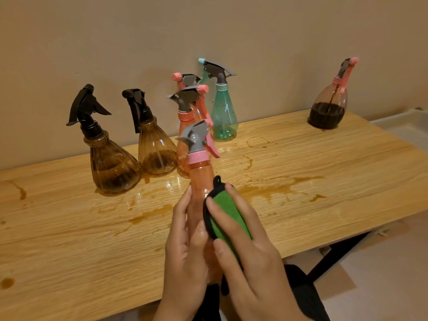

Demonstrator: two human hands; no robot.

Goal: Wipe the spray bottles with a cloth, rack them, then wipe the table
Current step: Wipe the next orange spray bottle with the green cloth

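My left hand (pixel 185 246) grips the lower body of a pink spray bottle (pixel 200 174) with a grey trigger head, held upright above the wooden table (pixel 324 193). My right hand (pixel 250 251) holds a green cloth with a black edge (pixel 225 212) and presses it against the bottle's right side. Behind it stand two amber bottles with black heads (pixel 111 167) (pixel 155 154), two more pink bottles (pixel 185 126) (pixel 187 81), and a teal bottle (pixel 223 112). A brown-filled bottle with a pink head (pixel 328 107) stands alone at the far right.
Brown liquid stains and wet rings (pixel 278 188) spread over the middle of the table, with drops at the left (pixel 7 282). A beige wall (pixel 231 31) runs right behind the bottles. A white surface (pixel 403 128) lies past the table's right end. No rack is in view.
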